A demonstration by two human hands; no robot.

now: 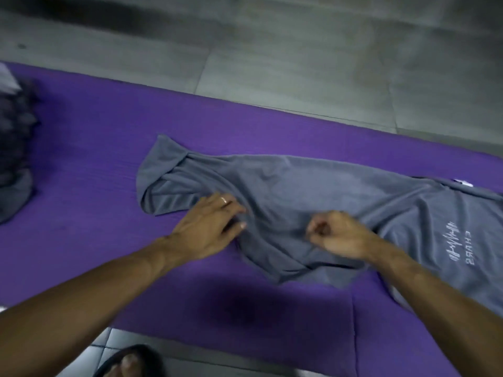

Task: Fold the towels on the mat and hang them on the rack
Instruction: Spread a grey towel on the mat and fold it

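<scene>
Lying rumpled across one purple mat: one grey towel. Left hand flat, fingers straight, pressing it; right hand curled, pinching a fold. One dark cloth heap far left.

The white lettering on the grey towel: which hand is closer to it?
Right. The right hand sits on the grey towel just left of the white lettering; the left hand lies farther left, at the towel's near edge.
</scene>
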